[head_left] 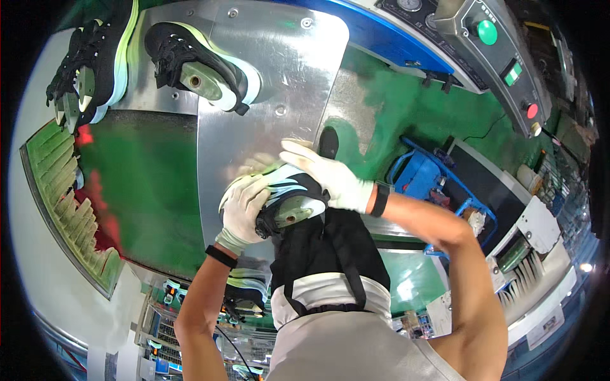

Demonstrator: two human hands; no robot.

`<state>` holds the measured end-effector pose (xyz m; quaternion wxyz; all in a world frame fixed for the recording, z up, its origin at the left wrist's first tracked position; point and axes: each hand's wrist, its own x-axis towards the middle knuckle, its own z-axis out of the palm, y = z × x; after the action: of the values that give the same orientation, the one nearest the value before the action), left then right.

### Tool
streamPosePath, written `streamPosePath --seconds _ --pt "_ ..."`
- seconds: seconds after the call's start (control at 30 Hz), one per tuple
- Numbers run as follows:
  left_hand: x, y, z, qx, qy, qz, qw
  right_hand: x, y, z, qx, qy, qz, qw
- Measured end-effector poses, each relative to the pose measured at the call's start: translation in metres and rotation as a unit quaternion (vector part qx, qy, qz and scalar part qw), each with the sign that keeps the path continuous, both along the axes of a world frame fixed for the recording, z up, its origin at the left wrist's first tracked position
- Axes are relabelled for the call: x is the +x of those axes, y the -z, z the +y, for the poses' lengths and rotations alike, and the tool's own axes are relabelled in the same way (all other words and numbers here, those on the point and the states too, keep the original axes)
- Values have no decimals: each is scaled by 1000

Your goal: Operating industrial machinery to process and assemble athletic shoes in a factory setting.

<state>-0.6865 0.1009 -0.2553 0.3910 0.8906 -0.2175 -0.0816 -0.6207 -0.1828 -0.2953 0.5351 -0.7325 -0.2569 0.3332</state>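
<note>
In both white-gloved hands' reach is a black sports shoe [277,208] with a pale blue, white and yellow-green sole and a green shoe last inside it. My left hand [244,206] is closed round one end of the shoe, fingers over the sole edge. My right hand [327,174] lies against the other end, its fingers stretched out along and past the sole; its thumb is mostly hidden. The shoe is tilted over the near end of a metal table [254,136]. A similar shoe [203,66] on its last lies farther up the table.
More black shoes [95,70] stand at the far left. Beside them is a bin-like opening with green bristled strips [57,190]. A control panel [502,57] with green and red buttons juts in at upper right. A blue cart [416,178] stands to my right. Another shoe [244,295] is by my left forearm.
</note>
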Motion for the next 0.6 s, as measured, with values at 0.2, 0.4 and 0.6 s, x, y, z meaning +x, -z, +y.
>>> streamPosePath --seconds 0.2,0.4,0.6 --pt "5 -11 2 7 -7 -31 999 -92 13 45 19 369 28 929" --pt "-3 -1 7 -20 9 18 1000 -26 0 -25 -42 3 -67 997" --pt "-3 -1 14 -20 -10 -23 999 93 -57 20 -180 -210 267 923"
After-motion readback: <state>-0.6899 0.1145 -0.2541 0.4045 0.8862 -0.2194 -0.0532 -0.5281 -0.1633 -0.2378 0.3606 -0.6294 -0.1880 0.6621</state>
